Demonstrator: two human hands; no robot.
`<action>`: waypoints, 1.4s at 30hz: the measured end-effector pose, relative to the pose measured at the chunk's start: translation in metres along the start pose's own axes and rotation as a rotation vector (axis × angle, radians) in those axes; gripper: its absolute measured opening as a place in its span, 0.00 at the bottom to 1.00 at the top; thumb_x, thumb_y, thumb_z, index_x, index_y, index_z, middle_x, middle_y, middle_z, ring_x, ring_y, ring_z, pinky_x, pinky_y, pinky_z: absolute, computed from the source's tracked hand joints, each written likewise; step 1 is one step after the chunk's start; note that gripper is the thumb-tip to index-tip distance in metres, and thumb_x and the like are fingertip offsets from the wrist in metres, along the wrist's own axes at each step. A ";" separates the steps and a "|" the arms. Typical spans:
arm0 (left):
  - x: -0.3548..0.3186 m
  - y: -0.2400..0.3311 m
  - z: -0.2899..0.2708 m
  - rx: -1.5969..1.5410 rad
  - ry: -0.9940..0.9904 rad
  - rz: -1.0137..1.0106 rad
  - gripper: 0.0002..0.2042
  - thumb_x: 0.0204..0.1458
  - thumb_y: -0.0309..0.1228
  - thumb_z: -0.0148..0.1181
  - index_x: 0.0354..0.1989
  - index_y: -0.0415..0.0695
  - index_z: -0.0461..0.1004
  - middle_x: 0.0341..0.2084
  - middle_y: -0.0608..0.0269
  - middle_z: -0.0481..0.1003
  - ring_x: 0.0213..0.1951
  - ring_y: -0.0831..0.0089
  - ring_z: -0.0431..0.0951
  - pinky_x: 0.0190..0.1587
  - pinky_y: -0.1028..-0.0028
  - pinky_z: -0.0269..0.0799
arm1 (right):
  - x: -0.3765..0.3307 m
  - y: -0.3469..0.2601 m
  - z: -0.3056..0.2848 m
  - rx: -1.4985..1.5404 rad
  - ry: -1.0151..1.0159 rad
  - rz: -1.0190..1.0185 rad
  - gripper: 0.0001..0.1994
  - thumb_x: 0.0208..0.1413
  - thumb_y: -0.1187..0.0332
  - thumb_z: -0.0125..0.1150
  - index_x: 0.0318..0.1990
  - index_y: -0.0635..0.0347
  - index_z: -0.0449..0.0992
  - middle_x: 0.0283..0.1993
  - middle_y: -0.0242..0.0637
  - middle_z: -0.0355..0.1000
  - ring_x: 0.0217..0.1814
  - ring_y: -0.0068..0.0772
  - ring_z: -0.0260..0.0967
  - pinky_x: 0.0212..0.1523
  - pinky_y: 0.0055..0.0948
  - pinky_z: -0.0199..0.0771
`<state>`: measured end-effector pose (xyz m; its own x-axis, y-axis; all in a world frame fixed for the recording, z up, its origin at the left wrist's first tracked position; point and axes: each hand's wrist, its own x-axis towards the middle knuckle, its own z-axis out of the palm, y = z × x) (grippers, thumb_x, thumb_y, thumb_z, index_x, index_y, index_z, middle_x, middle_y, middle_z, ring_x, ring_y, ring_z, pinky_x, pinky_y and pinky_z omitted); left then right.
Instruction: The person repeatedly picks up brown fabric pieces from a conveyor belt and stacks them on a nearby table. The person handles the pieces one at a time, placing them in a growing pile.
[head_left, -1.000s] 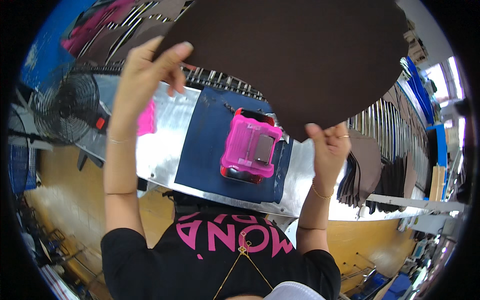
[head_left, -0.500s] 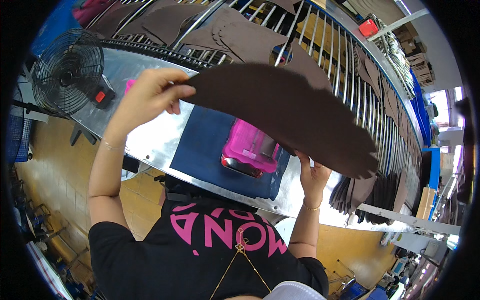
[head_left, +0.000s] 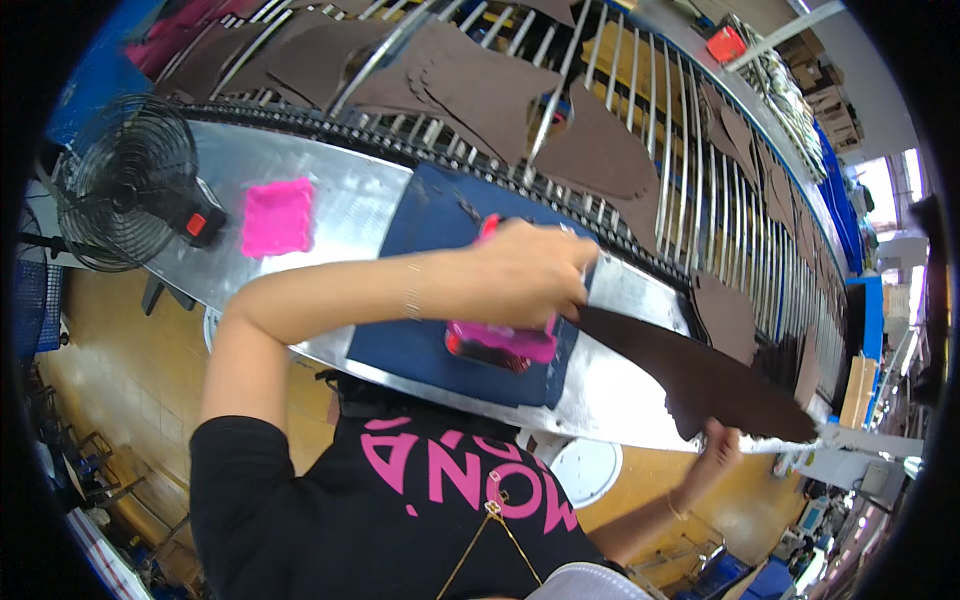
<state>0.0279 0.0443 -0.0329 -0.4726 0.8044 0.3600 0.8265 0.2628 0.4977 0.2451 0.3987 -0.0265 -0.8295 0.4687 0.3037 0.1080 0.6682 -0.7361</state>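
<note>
A dark brown flat piece point(head_left: 700, 375), leather-like with a notched edge, is stretched between my two hands at the right of the metal table. My left hand point(head_left: 528, 272) reaches across and pinches its left tip. On its lower edge, near the right end, my right hand point(head_left: 715, 452) is closed. Under my left wrist lies a pink box-like thing point(head_left: 535, 345) with a red and dark base, partly hidden by the hand. It rests on a dark blue mat point(head_left: 400, 260).
Beyond the table a rack of metal bars point(head_left: 655, 150) carries several brown pieces point(head_left: 455, 85). A wire-guard fan point(head_left: 128, 190) stands at the left, near a pink lid-like square point(head_left: 278, 217). A white round stool point(head_left: 585, 470) is below the table edge.
The brown piece has moved right and lower, away from above the mat. My left hand has crossed rightward with it, and my right hand has shifted right and down. The pink square is now uncovered.
</note>
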 end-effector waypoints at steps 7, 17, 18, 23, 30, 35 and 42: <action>0.010 -0.020 -0.046 -0.256 0.443 -0.145 0.18 0.47 0.36 0.64 0.46 0.45 0.73 0.36 0.58 0.69 0.37 0.62 0.72 0.36 0.67 0.70 | 0.114 -0.114 0.033 0.004 0.171 -0.139 0.12 0.59 0.63 0.55 0.31 0.64 0.68 0.28 0.28 0.63 0.31 0.18 0.56 0.35 0.21 0.62; -0.135 -0.112 -0.073 -0.641 1.024 -0.674 0.19 0.52 0.26 0.60 0.54 0.43 0.67 0.36 0.68 0.65 0.26 0.86 0.60 0.30 0.86 0.59 | 0.315 -0.179 0.388 0.470 -0.419 0.022 0.17 0.57 0.65 0.57 0.50 0.68 0.71 0.38 0.34 0.73 0.32 0.20 0.70 0.26 0.20 0.69; -0.140 -0.119 -0.068 -0.693 1.031 -0.698 0.20 0.53 0.26 0.60 0.54 0.43 0.67 0.36 0.68 0.65 0.27 0.86 0.60 0.30 0.86 0.60 | 0.326 -0.184 0.428 0.477 -0.425 0.050 0.16 0.57 0.66 0.57 0.49 0.66 0.71 0.36 0.34 0.73 0.30 0.21 0.70 0.26 0.21 0.70; -0.166 -0.126 -0.065 -0.825 1.059 -0.797 0.20 0.53 0.26 0.59 0.55 0.44 0.66 0.37 0.69 0.65 0.27 0.87 0.60 0.30 0.87 0.60 | 0.360 -0.204 0.605 0.510 -0.449 0.118 0.08 0.57 0.68 0.56 0.43 0.58 0.74 0.30 0.26 0.73 0.22 0.18 0.69 0.21 0.18 0.67; -0.168 -0.130 -0.064 -0.945 1.012 -0.816 0.19 0.53 0.23 0.58 0.55 0.44 0.66 0.39 0.67 0.65 0.27 0.88 0.61 0.28 0.88 0.61 | 0.385 -0.209 0.696 0.431 -0.432 0.173 0.07 0.56 0.71 0.56 0.41 0.61 0.74 0.28 0.31 0.74 0.20 0.22 0.71 0.16 0.20 0.66; -0.168 -0.132 -0.068 -1.018 1.020 -0.855 0.20 0.53 0.23 0.59 0.55 0.44 0.66 0.39 0.66 0.64 0.27 0.88 0.63 0.28 0.87 0.62 | 0.400 -0.181 0.727 -0.115 -0.147 -0.054 0.09 0.49 0.67 0.61 0.37 0.60 0.80 0.38 0.42 0.78 0.41 0.36 0.77 0.41 0.30 0.75; -0.167 -0.134 -0.063 -0.916 1.042 -0.838 0.20 0.53 0.24 0.58 0.55 0.44 0.66 0.39 0.68 0.66 0.27 0.88 0.63 0.27 0.87 0.59 | 0.413 -0.169 0.674 -0.248 -0.327 -0.139 0.24 0.46 0.64 0.61 0.55 0.43 0.70 0.57 0.42 0.68 0.61 0.44 0.63 0.57 0.55 0.58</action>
<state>-0.0234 -0.1585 -0.1105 -0.9794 -0.1854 -0.0798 -0.0257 -0.2772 0.9605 -0.4851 0.0904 -0.1842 -0.9711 0.1833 0.1529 0.0781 0.8493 -0.5221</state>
